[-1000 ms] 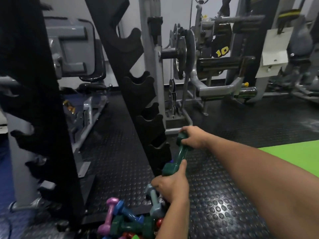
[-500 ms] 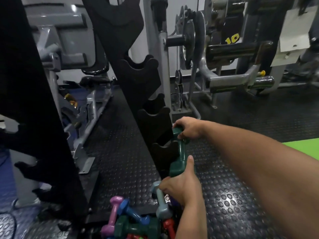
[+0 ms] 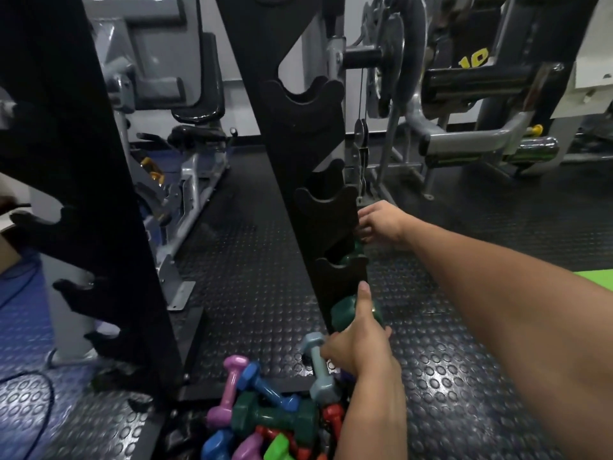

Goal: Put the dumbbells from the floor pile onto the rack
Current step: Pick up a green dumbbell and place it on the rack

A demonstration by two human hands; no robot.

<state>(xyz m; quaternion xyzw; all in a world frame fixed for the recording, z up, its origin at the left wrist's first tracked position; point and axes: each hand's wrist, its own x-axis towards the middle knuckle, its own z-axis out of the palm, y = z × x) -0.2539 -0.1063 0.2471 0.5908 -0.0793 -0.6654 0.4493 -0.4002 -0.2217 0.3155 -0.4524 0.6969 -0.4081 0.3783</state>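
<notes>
A dark green dumbbell point(image 3: 343, 312) lies against a low cradle of the black rack upright point(image 3: 318, 210). My left hand point(image 3: 360, 346) grips its near head, thumb pointing up. My right hand point(image 3: 381, 224) holds its far head, which shows beside the rack at a notch; the handle is hidden behind the cradle. At the foot of the rack lies the floor pile: a pink dumbbell point(image 3: 230, 390), a blue one point(image 3: 265, 388), a grey-blue one point(image 3: 320, 370), another dark green one point(image 3: 275, 418), plus red and bright green pieces.
A second black rack upright point(image 3: 76, 194) stands at the left. Grey gym machines point(image 3: 185, 127) and a weight plate on a bar point(image 3: 391, 51) fill the back. The floor is black studded rubber point(image 3: 464, 360), with a green mat point(image 3: 600, 277) at the right edge.
Both hands carried the dark green dumbbell left, from open air beside the rack into a low cradle. The camera has tilted down and moved closer.
</notes>
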